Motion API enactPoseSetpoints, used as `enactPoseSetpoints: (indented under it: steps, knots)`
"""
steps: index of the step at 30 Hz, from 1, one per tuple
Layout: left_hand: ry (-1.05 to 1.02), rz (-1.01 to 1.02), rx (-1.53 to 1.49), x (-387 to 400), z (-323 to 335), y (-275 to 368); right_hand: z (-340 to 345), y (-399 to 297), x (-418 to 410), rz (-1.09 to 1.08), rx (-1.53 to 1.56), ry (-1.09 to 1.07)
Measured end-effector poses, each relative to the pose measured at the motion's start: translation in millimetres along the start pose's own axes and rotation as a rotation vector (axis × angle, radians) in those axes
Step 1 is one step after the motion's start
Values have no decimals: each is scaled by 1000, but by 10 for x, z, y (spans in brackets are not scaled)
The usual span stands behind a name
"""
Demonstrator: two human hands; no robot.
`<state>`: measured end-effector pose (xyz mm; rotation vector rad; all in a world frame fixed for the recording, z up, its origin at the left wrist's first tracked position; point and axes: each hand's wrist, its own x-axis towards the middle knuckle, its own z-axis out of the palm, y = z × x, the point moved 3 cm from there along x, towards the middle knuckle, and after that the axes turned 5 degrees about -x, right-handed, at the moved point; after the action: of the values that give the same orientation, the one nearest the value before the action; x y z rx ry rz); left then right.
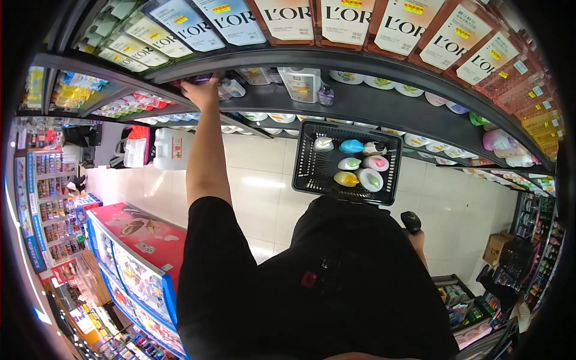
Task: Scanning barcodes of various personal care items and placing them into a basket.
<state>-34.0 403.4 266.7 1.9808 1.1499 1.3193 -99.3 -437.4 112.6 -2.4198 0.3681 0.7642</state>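
Note:
My left hand (201,92) reaches into a dark shelf (360,96) at the upper left and touches a purple-topped bottle (202,79); its fingers are partly hidden under the shelf above. Beside it stands a clear bottle (234,87). Farther right are a large pale bottle (300,85) and a small purple bottle (325,95). My right hand (416,238), low at my other side, is closed on a black handheld device (410,221), perhaps a scanner. Between the shelf and my body is a black plastic basket (298,157) holding several pump or capped bottles, among them a blue one (351,146).
Large boxed bottles (288,20) line the shelf above. White jugs (173,148) stand at the left. A red-topped chest freezer (139,229) is at my lower left. At the right lie a cardboard box (496,248) and a crate (454,281); part of another person (499,288) shows there.

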Motion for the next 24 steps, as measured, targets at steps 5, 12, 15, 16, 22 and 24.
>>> enactPoseSetpoints:
  steps: [5, 12, 15, 16, 22, 24]
  knots:
    - [-35, 38, -78, -53, -45, 29, -135, 144, -132, -13, -101, 50]
    - [-108, 131, -544, -1458, 50, 846, 97, 1502, 47, 168, -207, 95]
    - [-249, 141, -474, -2094, 390, 1446, 131, 1879, 128, 212, -349, 63]
    - [-257, 117, -363, -2218, 505, 1603, 145, 1862, 150, 139, -354, 65]
    - [-258, 17, -262, -2182, 780, 1745, 45, 1023, 108, 137, -75, 153]
    - [-316, -51, -326, -2167, 741, 1635, 49, 698, 104, 47, -25, 138]
